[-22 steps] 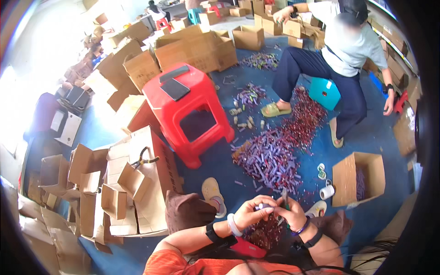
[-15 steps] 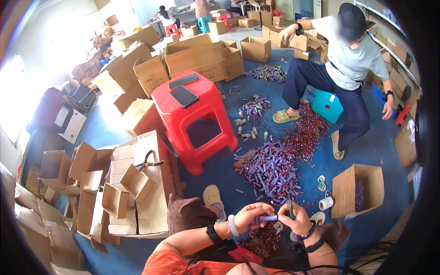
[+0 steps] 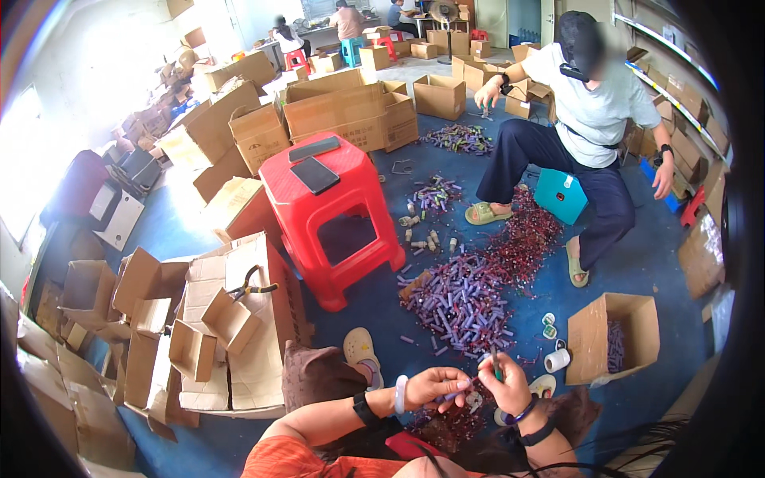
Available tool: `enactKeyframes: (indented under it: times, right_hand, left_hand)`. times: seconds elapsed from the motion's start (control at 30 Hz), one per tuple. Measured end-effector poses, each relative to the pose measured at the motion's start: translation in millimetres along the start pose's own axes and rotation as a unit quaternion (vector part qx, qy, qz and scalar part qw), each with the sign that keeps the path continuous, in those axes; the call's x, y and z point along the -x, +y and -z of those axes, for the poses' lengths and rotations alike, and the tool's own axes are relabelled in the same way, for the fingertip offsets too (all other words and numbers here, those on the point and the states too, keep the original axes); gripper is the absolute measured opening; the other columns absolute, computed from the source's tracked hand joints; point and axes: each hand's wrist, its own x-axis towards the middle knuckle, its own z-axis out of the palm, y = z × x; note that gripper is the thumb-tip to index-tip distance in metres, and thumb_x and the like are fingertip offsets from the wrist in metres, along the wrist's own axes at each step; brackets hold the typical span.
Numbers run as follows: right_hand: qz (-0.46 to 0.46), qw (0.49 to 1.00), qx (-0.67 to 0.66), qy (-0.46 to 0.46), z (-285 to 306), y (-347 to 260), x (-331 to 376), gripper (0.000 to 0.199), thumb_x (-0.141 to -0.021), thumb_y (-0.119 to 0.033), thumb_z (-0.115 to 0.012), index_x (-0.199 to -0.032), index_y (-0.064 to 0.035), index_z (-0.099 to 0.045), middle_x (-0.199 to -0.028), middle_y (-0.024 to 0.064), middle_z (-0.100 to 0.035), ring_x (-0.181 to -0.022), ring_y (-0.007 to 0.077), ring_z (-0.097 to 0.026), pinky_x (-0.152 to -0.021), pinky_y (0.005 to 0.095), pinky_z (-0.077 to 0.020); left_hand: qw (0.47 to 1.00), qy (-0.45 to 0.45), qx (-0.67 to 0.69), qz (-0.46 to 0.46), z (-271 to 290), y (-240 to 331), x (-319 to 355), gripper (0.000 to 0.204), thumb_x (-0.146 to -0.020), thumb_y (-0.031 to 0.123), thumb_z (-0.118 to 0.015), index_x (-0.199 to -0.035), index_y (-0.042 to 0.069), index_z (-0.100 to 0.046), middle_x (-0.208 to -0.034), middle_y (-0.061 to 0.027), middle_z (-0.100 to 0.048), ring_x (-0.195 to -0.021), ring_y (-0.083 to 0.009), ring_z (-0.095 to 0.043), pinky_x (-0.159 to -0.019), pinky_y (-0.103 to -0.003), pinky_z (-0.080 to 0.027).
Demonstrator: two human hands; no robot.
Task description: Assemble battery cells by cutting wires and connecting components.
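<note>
left hand (image 3: 434, 388) is pinched shut on a small purple cylinder (image 3: 456, 393), right hand (image 3: 504, 385) is closed around a thin dark tool (image 3: 495, 364) poking up, tip right by the cylinder, both held just above the lap. just past them sits a big pile of purple cylinders (image 3: 462, 301) on the blue floor (image 3: 653, 263), open cardboard box (image 3: 613, 338) to the right, red plastic stool (image 3: 331, 215) to the left. another person (image 3: 586, 119) is sat further back.
</note>
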Motion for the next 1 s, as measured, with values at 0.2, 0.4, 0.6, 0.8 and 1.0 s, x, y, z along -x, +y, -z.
enactKeyframes:
  times: [0.2,0.4,0.6,0.8,1.0]
  right_hand:
    - [-0.004,0.997,0.047,0.054,14.8,16.6,-9.3,0.013,-0.091,-0.014,-0.060,-0.098,-0.0061,-0.053,-0.091,0.0052,-0.050,-0.083,0.0150,-0.051,-0.075,0.0290,-0.0430]
    - [-0.186,0.971,-0.129,-0.075,-14.5,63.0,6.7,0.049,-0.072,-0.010,-0.078,-0.111,-0.0058,-0.048,-0.088,-0.0006,-0.046,-0.081,0.0094,-0.049,-0.070,0.0237,-0.0428]
    - [-0.266,0.899,-0.049,-0.345,-31.1,114.0,21.9,0.028,-0.090,-0.027,-0.065,-0.110,-0.0084,-0.060,-0.090,0.0012,-0.063,-0.080,0.0099,-0.059,-0.063,0.0242,-0.0474]
    - [-0.375,0.783,-0.411,-0.278,-10.5,87.3,0.6,0.032,-0.099,-0.030,-0.049,-0.122,-0.0081,-0.052,-0.116,0.0121,-0.061,-0.114,0.0272,-0.057,-0.088,0.0432,-0.0503]
    - [-0.390,0.727,-0.452,-0.339,-14.2,100.8,11.3,0.040,-0.098,-0.021,-0.049,-0.135,-0.0078,-0.045,-0.128,0.0125,-0.056,-0.115,0.0249,-0.056,-0.095,0.0472,-0.0466]
  left_hand:
    - [0.982,0.157,0.033,-0.100,4.1,12.1,5.8,0.028,-0.100,0.027,-0.049,-0.118,0.007,-0.056,-0.088,-0.0054,-0.066,-0.056,-0.0087,-0.056,-0.040,-0.018,-0.033]
    - [0.957,0.226,0.116,-0.140,16.9,14.9,1.9,0.015,-0.098,0.024,-0.052,-0.105,0.012,-0.057,-0.079,-0.0043,-0.062,-0.057,-0.0113,-0.057,-0.038,-0.021,-0.033]
    - [0.954,0.239,0.125,-0.128,16.8,22.8,2.7,0.017,-0.095,0.026,-0.053,-0.097,0.010,-0.060,-0.072,-0.0021,-0.058,-0.056,-0.0100,-0.053,-0.041,-0.022,-0.034]
    - [0.951,0.252,0.097,-0.152,19.1,19.1,5.1,0.021,-0.097,0.027,-0.054,-0.107,0.010,-0.061,-0.078,-0.0021,-0.060,-0.059,-0.0091,-0.055,-0.040,-0.020,-0.034]
    - [0.949,0.268,0.083,-0.141,25.1,9.4,4.5,0.030,-0.097,0.025,-0.054,-0.121,0.007,-0.054,-0.089,-0.0044,-0.062,-0.062,-0.0092,-0.057,-0.041,-0.020,-0.037]
